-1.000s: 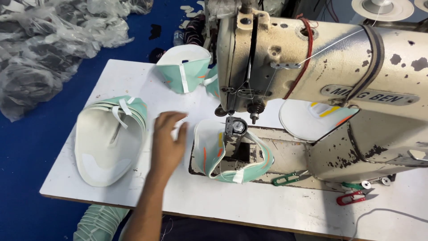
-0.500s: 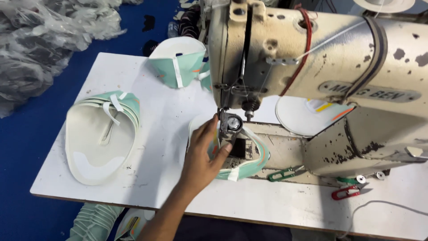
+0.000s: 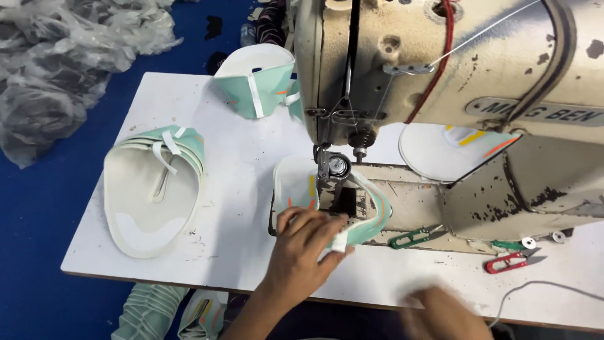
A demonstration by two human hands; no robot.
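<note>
At the near edge of a white worktable [image 3: 251,189], the right hand [image 3: 443,311], blurred, low by the table rim, fingers' set impossible to tell, nothing visibly in it. Just left of it, the left hand [image 3: 305,242], reaching in from below, fingers curled together and pinched on the near edge of a mint-green and white shoe upper [image 3: 299,186], a white tab showing at the fingertips. That upper wrapped around the machine's post bed, directly beneath the presser wheel [image 3: 336,167] and needle of a worn cream sewing machine [image 3: 453,63]. To the right on the machine's base, green-handled thread snips [image 3: 412,237], and farther right red-handled snips [image 3: 511,260], both lying flat, well apart from the hands. Below the near table edge, at the left, more mint-striped pieces [image 3: 148,308] hanging out of view. Toward the left side of the table, a nested stack of white uppers [image 3: 151,195] with mint edging and white straps, lying open side up, apart from the left hand. Beyond it, near the far edge, another mint and white upper [image 3: 255,79] standing on its rim beside the machine head. Behind the machine arm, a white piece [image 3: 440,154] with yellow and orange marks, partly hidden. Farthest off, at the upper left, crumpled clear plastic bags [image 3: 56,75] on a blue floor [image 3: 31,252].
</note>
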